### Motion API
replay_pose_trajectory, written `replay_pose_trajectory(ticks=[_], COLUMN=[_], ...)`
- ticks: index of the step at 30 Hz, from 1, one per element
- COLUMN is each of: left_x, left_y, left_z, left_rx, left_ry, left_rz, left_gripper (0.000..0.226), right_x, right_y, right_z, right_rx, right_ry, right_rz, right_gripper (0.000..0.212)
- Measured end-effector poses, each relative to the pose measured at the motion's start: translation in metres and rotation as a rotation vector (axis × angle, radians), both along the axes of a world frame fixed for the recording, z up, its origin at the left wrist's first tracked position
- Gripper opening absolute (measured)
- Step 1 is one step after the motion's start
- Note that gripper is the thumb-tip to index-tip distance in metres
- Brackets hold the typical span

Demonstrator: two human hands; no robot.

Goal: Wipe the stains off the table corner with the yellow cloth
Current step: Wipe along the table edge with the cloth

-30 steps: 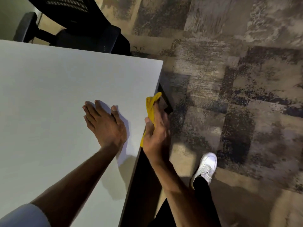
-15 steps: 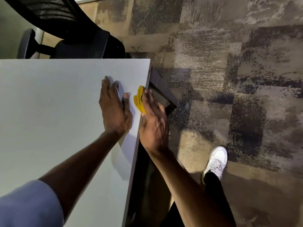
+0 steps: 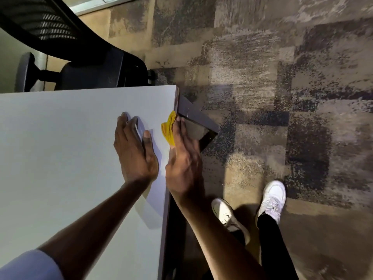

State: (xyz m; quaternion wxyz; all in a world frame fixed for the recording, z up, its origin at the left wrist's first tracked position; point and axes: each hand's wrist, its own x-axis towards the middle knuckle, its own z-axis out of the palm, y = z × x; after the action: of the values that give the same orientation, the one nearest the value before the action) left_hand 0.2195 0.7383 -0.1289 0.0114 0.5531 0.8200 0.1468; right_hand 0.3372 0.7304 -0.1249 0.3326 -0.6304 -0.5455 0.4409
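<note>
A white table (image 3: 60,148) fills the left side, its far right corner at the upper middle. My right hand (image 3: 184,160) presses the yellow cloth (image 3: 168,128) against the table's right edge, a short way below that corner; most of the cloth is hidden under the palm and fingers. Brownish marks show on the edge right at the corner (image 3: 177,98). My left hand (image 3: 135,152) lies flat on the tabletop beside the edge, fingers spread, holding nothing.
A black mesh office chair (image 3: 80,57) stands behind the table's far edge. The dark table leg frame (image 3: 197,122) juts out below the corner. My white shoes (image 3: 272,197) stand on patterned carpet (image 3: 282,98) to the right.
My right hand has slid the yellow cloth along the table's right edge toward the far corner. My left hand has moved forward on the tabletop, and the view has shifted forward with them.
</note>
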Motion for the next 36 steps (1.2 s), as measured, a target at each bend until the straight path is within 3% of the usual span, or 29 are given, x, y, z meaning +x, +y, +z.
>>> replay_pose_trajectory(ticks=[7,12,16,21,28,36], left_x=[-0.003,-0.005,-0.005,-0.004,-0.004,-0.002], left_y=[-0.001,0.0,0.001,0.0,0.0,0.001], left_z=[-0.003,-0.004,-0.003,-0.002,-0.002,-0.001], left_rx=[0.005,-0.023,-0.033,-0.032,-0.042,-0.051], left_ry=[0.0,-0.011,-0.045,-0.039,-0.046,-0.057], left_rz=[-0.009,-0.002,0.017,0.023,0.028,0.034], left_gripper=[0.056,0.057,0.06,0.062,0.061,0.061], right_x=[0.008,0.007,0.013,0.015,0.012,0.013], right_y=[-0.018,0.028,0.041,0.001,0.066,0.018], right_z=[0.016,0.007,0.005,0.016,-0.006,0.002], right_rx=[-0.097,-0.2,-0.184,-0.192,-0.167,-0.099], right_ry=[-0.006,-0.064,-0.091,0.011,-0.151,-0.101], right_rz=[0.075,0.099,0.127,0.129,0.15,0.149], right_gripper=[0.064,0.069,0.071,0.075,0.074,0.067])
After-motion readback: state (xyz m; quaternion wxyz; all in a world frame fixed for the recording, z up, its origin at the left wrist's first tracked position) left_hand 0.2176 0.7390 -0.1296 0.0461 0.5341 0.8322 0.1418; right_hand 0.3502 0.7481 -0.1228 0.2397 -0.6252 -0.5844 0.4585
